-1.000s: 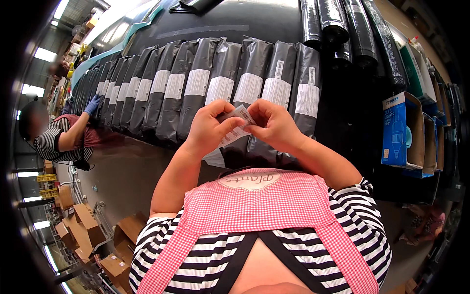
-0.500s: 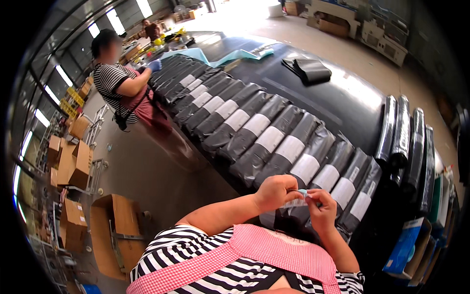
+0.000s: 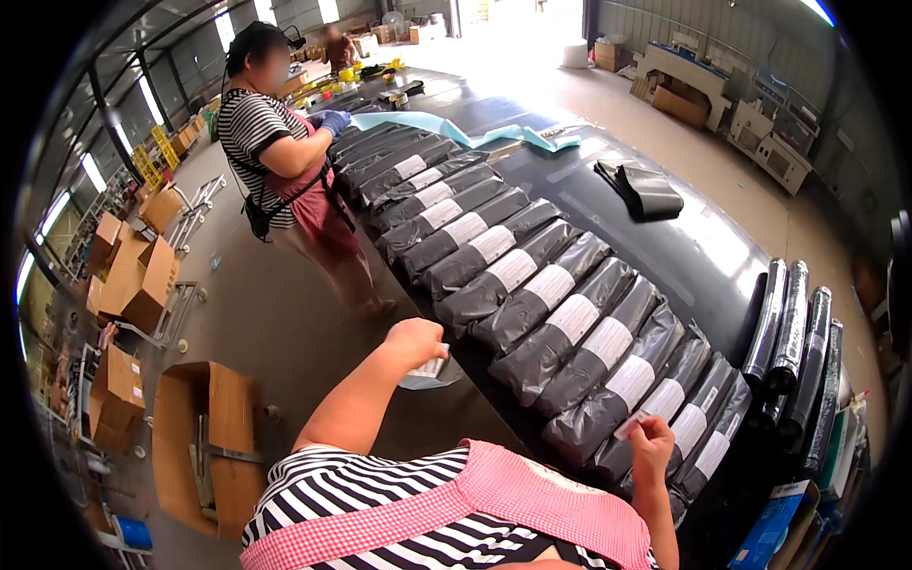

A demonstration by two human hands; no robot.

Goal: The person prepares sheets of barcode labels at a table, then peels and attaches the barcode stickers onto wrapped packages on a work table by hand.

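Note:
My left hand (image 3: 414, 344) is out to the left past the table edge, fingers closed on a pale sheet (image 3: 429, 376) that looks partly see-through. My right hand (image 3: 652, 446) pinches a small whitish label (image 3: 632, 425) above the near end of the package row. Below it lie black plastic-wrapped packages (image 3: 578, 321) side by side along the table's left edge, each with a white printed band around its middle. Whether the label touches a package, I cannot tell.
Across the table (image 3: 708, 249) lie a folded black sheet (image 3: 638, 190) and a light-blue strip (image 3: 465, 133). Black wrapped rolls (image 3: 787, 328) stand at the right. A co-worker (image 3: 285, 157) wearing blue gloves is at the far left. An open carton (image 3: 237, 418) sits on the floor.
My hands, close together before, have moved apart: the left swung outward left with the pale sheet, the right came away with the small label. The whole view has shifted too.

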